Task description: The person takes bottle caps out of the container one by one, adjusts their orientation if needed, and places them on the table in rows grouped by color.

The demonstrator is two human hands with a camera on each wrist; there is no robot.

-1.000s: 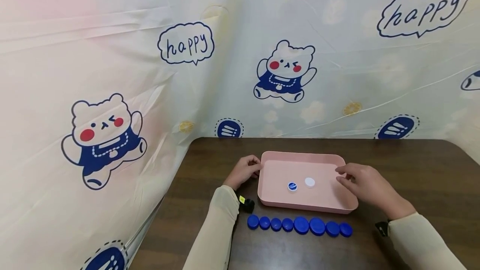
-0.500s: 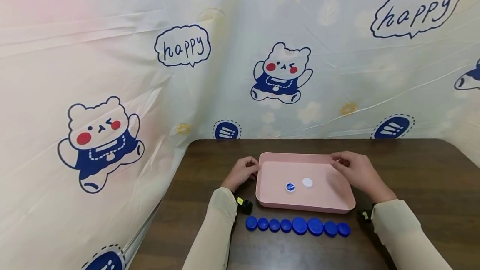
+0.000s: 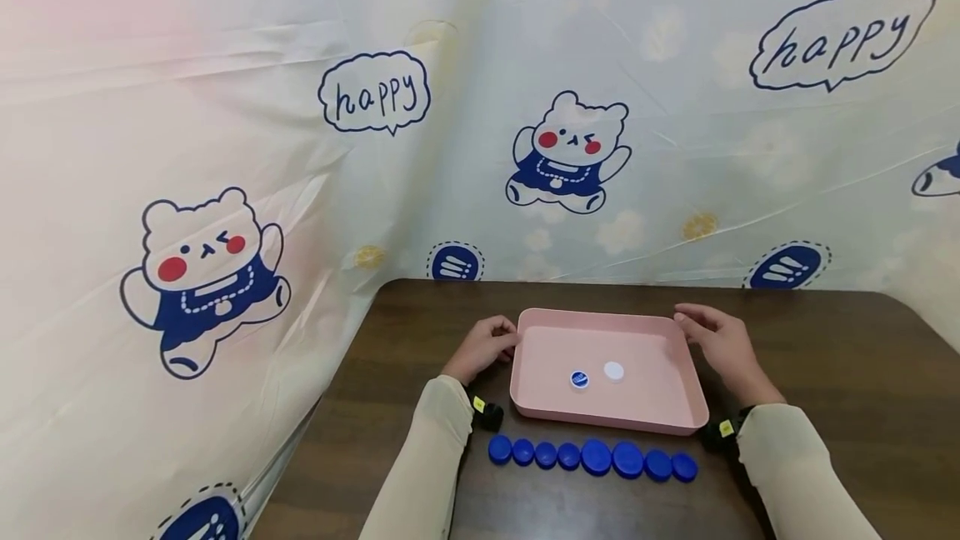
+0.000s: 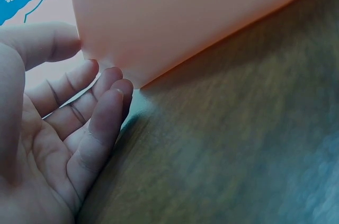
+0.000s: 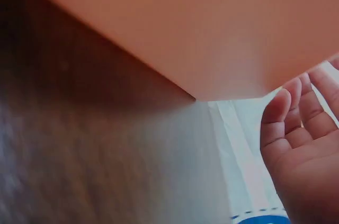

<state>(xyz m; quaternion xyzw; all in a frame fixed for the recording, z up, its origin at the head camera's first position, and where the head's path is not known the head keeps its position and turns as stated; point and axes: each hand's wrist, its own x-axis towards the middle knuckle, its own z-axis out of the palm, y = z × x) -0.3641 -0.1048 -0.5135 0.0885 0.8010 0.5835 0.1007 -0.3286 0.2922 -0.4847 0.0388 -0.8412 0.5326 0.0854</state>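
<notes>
A pink rectangular tray [image 3: 652,423] stands on the table. Two small round caps lie inside it: one with a blue-and-white top [image 3: 579,379], the other plain white [image 3: 613,371]. At the tray's left edge, my left hand [image 3: 480,348] holds the rim. In the left wrist view its thumb meets the rim, with the curled fingertips at the outer wall. My right hand [image 3: 727,352] is at the far right corner, thumb and index finger at the rim. The right wrist view shows the other fingers bent beside the outer wall; the thumb is hidden there.
In front of the tray, several blue round caps [image 3: 596,457] of differing sizes form a row on the dark wooden table [image 3: 585,507]. A cloth curtain [image 3: 450,190] printed with bears hangs behind the table and along its left side.
My right hand has gone from hovering over the tray's right side to its far right corner. The left hand stays at the left edge. The view shifts slightly.
</notes>
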